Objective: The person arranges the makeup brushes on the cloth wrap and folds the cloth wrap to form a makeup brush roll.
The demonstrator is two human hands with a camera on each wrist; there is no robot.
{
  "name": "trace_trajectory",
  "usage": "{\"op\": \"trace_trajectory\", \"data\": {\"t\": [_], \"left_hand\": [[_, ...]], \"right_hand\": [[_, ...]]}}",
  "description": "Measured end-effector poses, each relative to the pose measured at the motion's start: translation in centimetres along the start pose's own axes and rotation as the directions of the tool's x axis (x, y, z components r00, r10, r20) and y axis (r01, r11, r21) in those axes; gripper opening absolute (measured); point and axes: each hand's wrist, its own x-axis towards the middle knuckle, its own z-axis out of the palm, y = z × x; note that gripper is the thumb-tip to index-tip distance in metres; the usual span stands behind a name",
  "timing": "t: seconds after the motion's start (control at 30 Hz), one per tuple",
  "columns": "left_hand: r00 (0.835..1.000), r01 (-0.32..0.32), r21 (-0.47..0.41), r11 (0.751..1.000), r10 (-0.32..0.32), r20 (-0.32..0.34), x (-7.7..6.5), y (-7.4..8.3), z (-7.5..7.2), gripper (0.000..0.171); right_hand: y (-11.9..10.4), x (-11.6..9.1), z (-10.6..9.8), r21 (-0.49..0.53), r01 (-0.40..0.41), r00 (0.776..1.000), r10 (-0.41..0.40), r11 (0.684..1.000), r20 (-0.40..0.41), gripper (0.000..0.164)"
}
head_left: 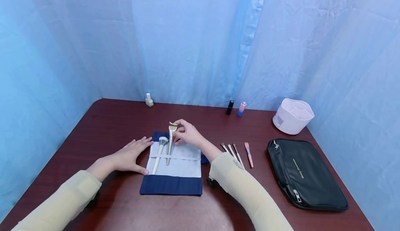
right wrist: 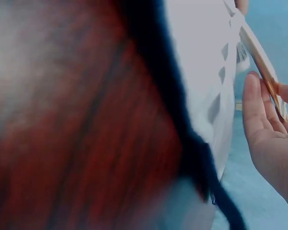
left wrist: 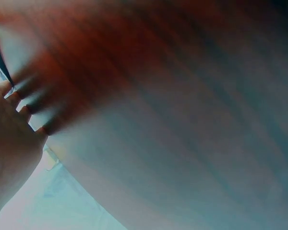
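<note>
A navy fabric brush roll (head_left: 171, 186) with a pale lining lies unfolded on the table. Across its lining runs a thin elastic band (head_left: 184, 158). My right hand (head_left: 187, 133) pinches a makeup brush (head_left: 170, 146) with a shiny metallic ferrule near its head; the handle passes down at the band. The same brush (right wrist: 261, 55) slants between thumb and fingers in the right wrist view. Left of it, a white-handled makeup brush (head_left: 159, 153) lies under the band. My left hand (head_left: 132, 155) rests with spread fingers at the roll's left edge; the left wrist view is mostly blurred table.
Right of my right forearm lie several slim brushes (head_left: 238, 154) and a pink brush (head_left: 248, 155). Beyond are a black zipped case (head_left: 307, 175) and a white divided holder (head_left: 292, 118). At the back stand a nail polish bottle (head_left: 149, 100), a black tube (head_left: 230, 107) and a pink-blue tube (head_left: 241, 108).
</note>
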Motion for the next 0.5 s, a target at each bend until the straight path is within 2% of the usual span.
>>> {"op": "trace_trajectory", "data": {"t": [0.1,0.23,0.5], "left_hand": [[1.0,0.0,0.001,1.0,0.0,-0.004,0.02,-0.05,0.0,0.11],[1.0,-0.003,0.006,1.0,0.003,-0.008,0.04,-0.12,-0.05,0.111],[1.0,0.008,-0.011,1.0,-0.008,0.02,0.17,0.1,0.0,0.111]], "right_hand": [[0.15,-0.2,-0.01,-0.05,-0.012,0.999,0.014,0.999,0.037,0.035],[0.19,-0.49,0.01,-0.168,0.007,0.997,0.006,0.986,0.077,0.035],[0.36,-0.94,0.31,-0.371,0.094,0.98,-0.02,0.924,0.2,0.034]]}}
